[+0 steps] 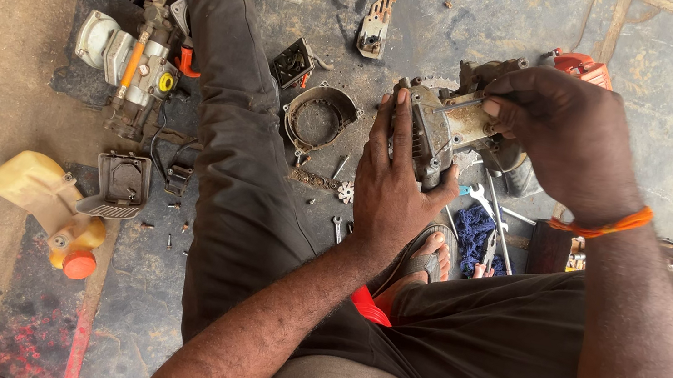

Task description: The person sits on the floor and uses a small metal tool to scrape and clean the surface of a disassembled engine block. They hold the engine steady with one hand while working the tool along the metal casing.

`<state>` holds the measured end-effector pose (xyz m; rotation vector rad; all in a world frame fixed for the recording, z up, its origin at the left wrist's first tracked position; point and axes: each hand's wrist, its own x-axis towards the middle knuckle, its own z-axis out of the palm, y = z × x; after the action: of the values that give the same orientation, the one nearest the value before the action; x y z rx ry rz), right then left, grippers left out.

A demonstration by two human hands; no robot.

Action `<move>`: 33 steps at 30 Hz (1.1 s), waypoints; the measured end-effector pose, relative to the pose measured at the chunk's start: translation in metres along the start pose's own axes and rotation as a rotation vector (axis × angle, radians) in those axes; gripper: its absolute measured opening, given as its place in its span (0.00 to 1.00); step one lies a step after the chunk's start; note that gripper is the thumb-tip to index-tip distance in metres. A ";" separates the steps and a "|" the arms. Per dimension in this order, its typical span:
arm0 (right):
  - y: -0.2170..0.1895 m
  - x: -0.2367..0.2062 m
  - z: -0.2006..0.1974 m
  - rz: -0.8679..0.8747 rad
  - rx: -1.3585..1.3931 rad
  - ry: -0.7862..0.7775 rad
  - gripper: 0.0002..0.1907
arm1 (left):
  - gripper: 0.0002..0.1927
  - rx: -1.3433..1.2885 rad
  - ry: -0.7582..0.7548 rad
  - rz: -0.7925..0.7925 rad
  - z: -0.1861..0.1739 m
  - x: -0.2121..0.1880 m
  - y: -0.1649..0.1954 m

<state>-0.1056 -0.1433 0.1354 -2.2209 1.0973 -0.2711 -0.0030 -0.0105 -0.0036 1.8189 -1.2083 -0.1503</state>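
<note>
Soft, even daylight, seemingly from above; shadows are faint. The frame's middle is sharp, while the bottom edge looks slightly blurred and stretched.

Left hand (397,186) reaches forward, palm down, fingers spread and pressed flat. Right hand (563,132) curls in from the opposite side, fingertips (493,108) pinching.
</note>
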 end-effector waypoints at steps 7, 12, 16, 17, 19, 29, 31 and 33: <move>0.000 0.010 0.002 0.076 0.210 -0.019 0.11 | 0.55 0.006 -0.004 -0.010 -0.001 0.002 0.001; 0.001 0.019 0.004 0.268 0.489 -0.134 0.12 | 0.56 0.000 -0.003 -0.019 -0.003 0.001 0.003; 0.000 0.026 0.011 0.312 0.476 -0.158 0.14 | 0.56 0.001 -0.006 -0.018 -0.003 0.001 0.003; 0.000 0.029 0.013 0.310 0.475 -0.160 0.14 | 0.56 -0.002 -0.012 -0.020 -0.002 0.001 0.003; -0.001 0.032 0.015 0.305 0.451 -0.173 0.15 | 0.56 -0.007 -0.015 -0.016 -0.002 0.002 0.002; -0.002 0.037 0.019 0.295 0.328 -0.192 0.16 | 0.58 0.000 -0.010 -0.010 0.005 0.000 -0.001; -0.002 0.037 0.019 0.302 0.327 -0.191 0.16 | 0.58 0.000 -0.001 -0.001 0.006 0.000 -0.002; -0.001 0.038 0.019 0.319 0.351 -0.193 0.16 | 0.58 0.003 0.008 0.006 0.006 -0.001 -0.002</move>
<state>-0.0722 -0.1635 0.1176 -1.6978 1.1763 -0.0995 -0.0056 -0.0136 -0.0091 1.8170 -1.2091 -0.1376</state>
